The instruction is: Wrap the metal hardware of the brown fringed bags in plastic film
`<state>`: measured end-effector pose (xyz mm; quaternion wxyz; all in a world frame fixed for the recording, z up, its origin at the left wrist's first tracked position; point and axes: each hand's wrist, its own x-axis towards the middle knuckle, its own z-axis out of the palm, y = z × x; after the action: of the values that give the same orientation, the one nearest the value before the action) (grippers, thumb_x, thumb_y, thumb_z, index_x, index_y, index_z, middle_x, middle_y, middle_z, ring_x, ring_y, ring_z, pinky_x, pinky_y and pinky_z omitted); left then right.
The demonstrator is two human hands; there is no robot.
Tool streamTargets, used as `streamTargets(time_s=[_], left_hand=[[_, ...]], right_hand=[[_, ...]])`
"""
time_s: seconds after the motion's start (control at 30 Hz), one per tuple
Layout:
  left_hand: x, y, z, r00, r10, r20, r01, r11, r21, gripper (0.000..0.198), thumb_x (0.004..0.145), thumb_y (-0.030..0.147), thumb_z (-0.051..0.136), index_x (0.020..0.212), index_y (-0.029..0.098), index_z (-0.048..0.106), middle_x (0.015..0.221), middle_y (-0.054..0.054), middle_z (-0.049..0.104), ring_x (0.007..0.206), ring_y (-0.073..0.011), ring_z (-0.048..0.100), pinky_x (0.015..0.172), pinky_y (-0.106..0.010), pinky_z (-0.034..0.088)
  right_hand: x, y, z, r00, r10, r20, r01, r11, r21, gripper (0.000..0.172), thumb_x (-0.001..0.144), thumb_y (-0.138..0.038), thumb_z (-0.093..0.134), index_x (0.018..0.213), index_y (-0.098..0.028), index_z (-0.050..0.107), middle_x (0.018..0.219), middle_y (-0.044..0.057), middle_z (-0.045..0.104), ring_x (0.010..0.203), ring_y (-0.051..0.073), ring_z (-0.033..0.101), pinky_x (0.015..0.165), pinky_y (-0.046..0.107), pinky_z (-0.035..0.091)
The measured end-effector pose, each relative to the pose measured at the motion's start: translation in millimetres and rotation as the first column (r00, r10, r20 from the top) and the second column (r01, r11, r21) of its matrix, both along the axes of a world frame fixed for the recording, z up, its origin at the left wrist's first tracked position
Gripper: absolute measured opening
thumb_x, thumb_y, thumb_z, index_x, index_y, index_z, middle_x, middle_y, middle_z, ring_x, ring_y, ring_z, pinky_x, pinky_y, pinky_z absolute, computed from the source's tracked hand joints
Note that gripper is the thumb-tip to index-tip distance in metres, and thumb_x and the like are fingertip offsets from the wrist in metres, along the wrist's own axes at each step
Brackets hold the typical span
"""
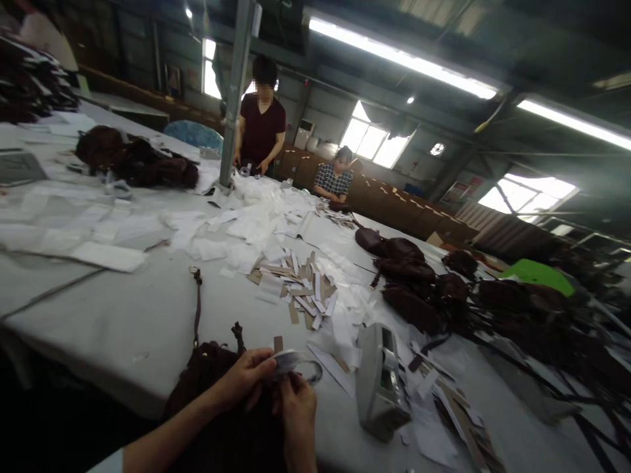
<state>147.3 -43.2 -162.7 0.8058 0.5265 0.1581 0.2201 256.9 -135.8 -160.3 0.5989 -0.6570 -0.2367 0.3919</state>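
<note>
My left hand (pixel 249 376) pinches the left edge of a roll of clear tape (pixel 315 372), with the thumb on top. Just below the roll, the fingers of my right hand (pixel 298 402) are closed against its underside; their tips are partly hidden. A small brown card strip (pixel 279 343) sticks up behind the left fingertips. Under both hands lies a dark brown bag (pixel 211 358), its strap (pixel 198 309) stretching away over the white table (pixel 148 328). Much of the bag is in shadow or covered by my forearms.
A pile of card strips (pixel 300 286) lies ahead. To the right stands a grey tape dispenser (pixel 379 381), with brown bags (pixel 409 269) beyond it. White paper sheets (pixel 256 217) cover the middle. Two people work across the table, near a metal post (pixel 234 98).
</note>
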Motion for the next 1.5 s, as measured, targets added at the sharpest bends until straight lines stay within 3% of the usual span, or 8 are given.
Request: streamTargets(time_s=[0.47,0.7,0.77,0.93,1.13,1.23,1.37,1.5], left_hand=[[-3,6,9.7,0.999,-0.040,0.001,0.040,0.994,-0.101,0.049,0.077,0.058,0.063,0.091,0.012,0.059,0.067,0.002,0.058,0.030,-0.0053,0.046,0.026,-0.015,0.031],[-3,10,10.4,0.997,-0.079,-0.009,0.077,0.987,-0.139,0.049,0.076,0.057,0.063,0.092,0.011,0.060,0.069,-0.002,0.063,0.029,-0.0059,0.044,0.026,-0.018,0.030],[-4,11,11.8,0.996,-0.089,-0.030,0.084,0.988,-0.133,0.050,0.074,0.058,0.064,0.090,0.011,0.061,0.067,-0.001,0.062,0.029,-0.0059,0.043,0.026,-0.018,0.031],[-5,11,18.9,0.986,-0.105,-0.131,0.097,0.993,-0.069,0.043,0.070,0.054,0.070,0.079,0.012,0.063,0.058,0.003,0.057,0.031,-0.0065,0.043,0.027,-0.018,0.029],[-6,14,33.9,0.963,-0.154,-0.223,0.166,0.985,0.039,0.028,0.073,0.041,0.070,0.074,0.014,0.065,0.053,0.005,0.054,0.032,-0.0060,0.039,0.027,-0.017,0.025],[-10,18,38.1,0.950,-0.203,-0.236,0.229,0.969,0.089,0.027,0.072,0.041,0.071,0.069,0.015,0.063,0.050,0.006,0.051,0.032,-0.0061,0.039,0.028,-0.016,0.024],[-15,21,34.8,0.926,-0.294,-0.236,0.325,0.939,0.109,0.034,0.070,0.048,0.072,0.068,0.016,0.062,0.048,0.005,0.051,0.035,-0.0086,0.043,0.030,-0.018,0.030],[-17,17,28.8,0.924,-0.307,-0.229,0.342,0.931,0.131,0.038,0.069,0.053,0.073,0.071,0.017,0.062,0.048,0.005,0.049,0.038,-0.0087,0.043,0.033,-0.018,0.030]], right_hand=[[5,-16,11.2,0.995,-0.039,0.097,0.039,0.999,0.008,0.042,0.069,-0.047,0.074,0.096,-0.017,0.060,0.068,-0.001,0.068,0.054,0.012,0.057,0.053,0.022,0.047],[2,-42,8.4,0.981,0.114,0.158,-0.126,0.990,0.068,0.065,0.066,-0.050,0.078,0.119,-0.020,0.055,0.099,0.010,0.074,0.089,0.025,0.070,0.074,0.030,0.057],[7,-43,1.4,0.950,0.108,0.294,-0.127,0.991,0.048,0.056,0.074,-0.052,0.070,0.118,-0.020,0.058,0.097,0.009,0.074,0.088,0.024,0.071,0.074,0.029,0.057],[26,-38,-2.2,0.580,-0.054,0.813,-0.064,0.992,0.111,0.033,0.092,-0.046,0.049,0.099,-0.023,0.071,0.084,0.005,0.072,0.073,0.018,0.069,0.066,0.024,0.052],[41,-28,37.6,0.176,-0.110,0.978,-0.224,0.963,0.149,0.023,0.091,-0.037,0.054,0.094,-0.026,0.074,0.089,0.007,0.064,0.083,0.020,0.061,0.076,0.030,0.048],[48,-21,53.3,0.220,0.042,0.975,-0.352,0.935,0.039,0.019,0.091,-0.034,0.055,0.090,-0.027,0.073,0.093,0.004,0.068,0.091,0.020,0.062,0.083,0.031,0.048],[51,-11,61.2,0.455,0.282,0.845,-0.433,0.899,-0.067,0.015,0.087,-0.033,0.059,0.083,-0.025,0.072,0.083,0.001,0.070,0.079,0.018,0.066,0.074,0.028,0.052],[48,-6,62.6,0.537,0.351,0.767,-0.435,0.895,-0.105,0.013,0.083,-0.033,0.064,0.080,-0.024,0.073,0.078,0.002,0.070,0.074,0.018,0.066,0.068,0.027,0.053]])
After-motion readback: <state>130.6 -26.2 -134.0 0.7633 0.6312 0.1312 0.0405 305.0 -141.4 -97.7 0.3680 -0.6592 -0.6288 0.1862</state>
